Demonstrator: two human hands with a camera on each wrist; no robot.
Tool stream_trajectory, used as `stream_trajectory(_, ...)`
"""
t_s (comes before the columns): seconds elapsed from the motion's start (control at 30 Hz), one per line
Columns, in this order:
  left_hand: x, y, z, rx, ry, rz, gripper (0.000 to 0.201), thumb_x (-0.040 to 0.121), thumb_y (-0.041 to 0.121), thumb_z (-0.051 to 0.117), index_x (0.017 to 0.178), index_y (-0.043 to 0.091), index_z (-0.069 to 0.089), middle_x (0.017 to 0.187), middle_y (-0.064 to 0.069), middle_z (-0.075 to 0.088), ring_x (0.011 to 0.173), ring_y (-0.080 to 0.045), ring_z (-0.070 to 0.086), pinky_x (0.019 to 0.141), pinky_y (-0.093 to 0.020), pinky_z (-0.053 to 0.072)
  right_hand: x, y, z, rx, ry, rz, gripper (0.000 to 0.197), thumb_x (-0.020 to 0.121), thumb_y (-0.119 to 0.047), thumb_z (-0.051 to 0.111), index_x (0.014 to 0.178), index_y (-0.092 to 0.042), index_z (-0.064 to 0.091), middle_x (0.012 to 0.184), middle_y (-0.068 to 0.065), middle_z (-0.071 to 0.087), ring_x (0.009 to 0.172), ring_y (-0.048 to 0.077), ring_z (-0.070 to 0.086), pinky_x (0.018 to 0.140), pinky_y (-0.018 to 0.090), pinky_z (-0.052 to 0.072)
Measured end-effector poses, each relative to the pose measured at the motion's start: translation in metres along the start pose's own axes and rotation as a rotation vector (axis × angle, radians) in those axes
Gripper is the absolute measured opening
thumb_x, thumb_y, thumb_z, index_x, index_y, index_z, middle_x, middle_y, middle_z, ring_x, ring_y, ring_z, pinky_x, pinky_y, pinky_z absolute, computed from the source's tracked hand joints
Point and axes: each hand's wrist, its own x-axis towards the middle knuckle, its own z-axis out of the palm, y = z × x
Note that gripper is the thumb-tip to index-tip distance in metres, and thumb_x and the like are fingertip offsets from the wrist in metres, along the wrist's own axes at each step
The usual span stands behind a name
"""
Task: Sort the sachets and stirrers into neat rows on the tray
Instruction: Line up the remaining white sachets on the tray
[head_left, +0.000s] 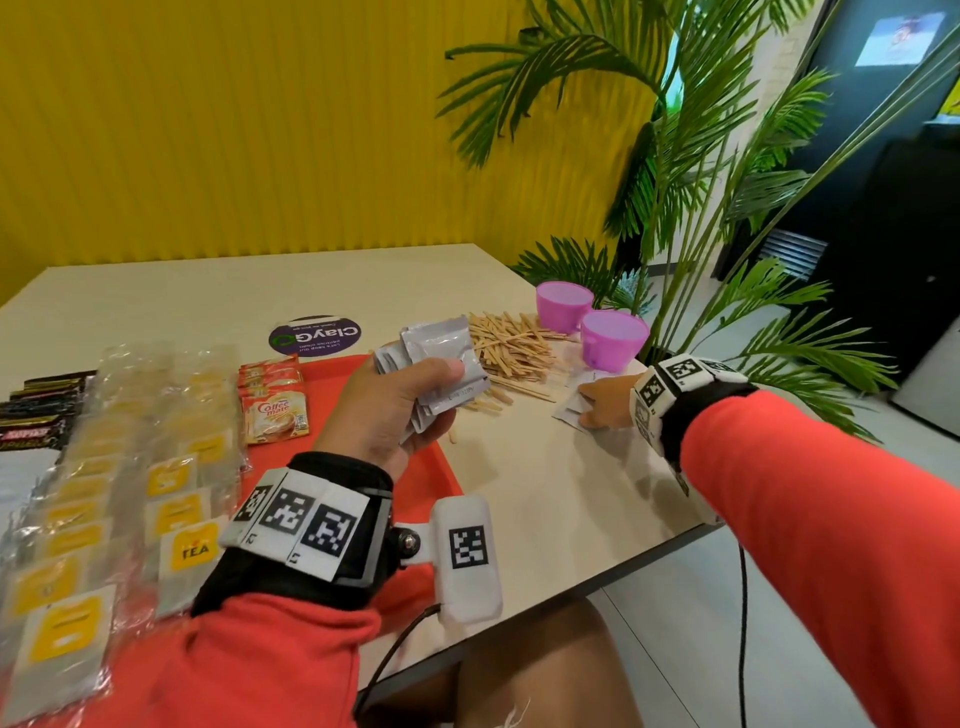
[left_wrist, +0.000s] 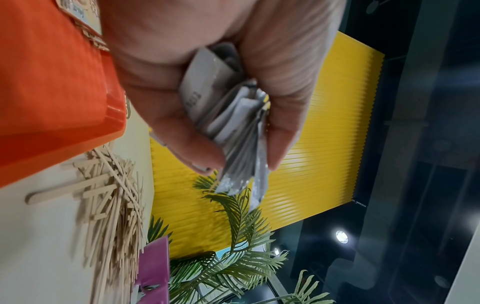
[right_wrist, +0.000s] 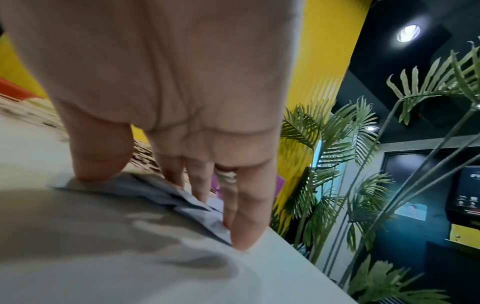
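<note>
Here we have the left hand (head_left: 387, 410) raised above the tray's right edge, fingers and thumb clamped round a thick stack of silver sachets (head_left: 441, 366), which the left wrist view shows fanned between thumb and fingers. The right hand (head_left: 605, 402) is low on the table (head_left: 545, 499) near its right edge, thumb and fingertips (right_wrist: 240, 236) pressing onto a few loose silver sachets (right_wrist: 166, 193) that lie flat there; we judge it is about to gather them, though they are not yet lifted. Just beyond both hands, a heap of wooden stirrers (head_left: 511, 345) lies tangled on the table beside the orange tray (head_left: 431, 478), none of them lined up, with two pink cups (head_left: 613, 340) behind. On the tray itself, tea bags (head_left: 176, 512) already lie in overlapping rows on the left, a short row of creamer sachets (head_left: 275, 410) runs down the middle, and dark sachets (head_left: 39, 410) lie at the far left, though we cannot tell whether those are on the tray. As we read it, the job is roughly half done: the silver sachets have yet to be laid out, and the stirrers are untouched.
</note>
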Motion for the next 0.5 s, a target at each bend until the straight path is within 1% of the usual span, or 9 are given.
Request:
stream_trajectory(0.1,0.001,-0.001,-0.001,-0.009,-0.003,-0.013,0.025,0.080,0.007,0.065,0.103,0.015,0.061,0.082,-0.003,0.067,0.072,-0.015,0.063,0.056,-0.020,0.050,-0.010,-0.006,0.001,-0.030,0.026,-0.031,0.045,0.098,-0.034,0.038,0.132,-0.005,0.041,0.135,0.012,0.048,0.111,0.026,0.050,0.097,0.032,0.036)
stream_trajectory(0.17,0.000,-0.001,0.000,-0.010,-0.006,-0.020,0.024,0.081,0.007,0.064,0.103,0.014,0.061,0.081,-0.003,0.067,0.070,-0.014,0.062,0.054,-0.019,0.051,-0.020,-0.011,0.003,-0.046,0.036,-0.068,0.046,0.098,-0.035,0.039,0.134,-0.007,0.041,0.136,0.012,0.047,0.118,0.027,0.049,0.097,0.032,0.036)
stream_trajectory(0.27,-0.001,0.000,0.001,-0.006,-0.012,-0.024,0.022,0.082,0.007,0.064,0.103,0.010,0.062,0.079,-0.005,0.066,0.065,-0.013,0.061,0.052,-0.017,0.051,-0.036,-0.022,0.010,-0.053,0.006,-0.118,0.051,0.097,-0.040,0.038,0.138,-0.011,0.035,0.137,0.012,0.044,0.123,0.029,0.046,0.099,0.037,0.036)
stream_trajectory(0.33,-0.003,0.000,0.002,-0.003,-0.009,-0.033,0.018,0.081,0.007,0.064,0.099,0.010,0.063,0.076,-0.004,0.067,0.063,-0.013,0.061,0.051,-0.017,0.050,-0.048,-0.030,0.014,-0.051,-0.006,-0.162,0.053,0.096,-0.041,0.039,0.140,-0.013,0.034,0.138,0.011,0.042,0.123,0.030,0.045,0.100,0.039,0.038)
stream_trajectory(0.4,-0.005,-0.001,0.004,-0.001,-0.009,-0.041,0.012,0.081,0.007,0.065,0.092,0.011,0.063,0.074,-0.003,0.067,0.062,-0.012,0.061,0.051,-0.016,0.050,-0.060,-0.039,0.017,-0.037,-0.003,-0.211,0.054,0.095,-0.042,0.042,0.141,-0.016,0.033,0.137,0.009,0.041,0.122,0.029,0.046,0.100,0.040,0.041)
stream_trajectory(0.5,-0.009,-0.001,0.005,0.005,-0.013,-0.045,0.015,0.081,0.007,0.065,0.095,0.012,0.062,0.078,-0.004,0.066,0.063,-0.012,0.060,0.051,-0.016,0.050,-0.072,-0.050,0.016,0.025,0.035,-0.279,0.057,0.091,-0.042,0.051,0.139,-0.017,0.035,0.136,0.009,0.043,0.120,0.029,0.048,0.099,0.041,0.042)
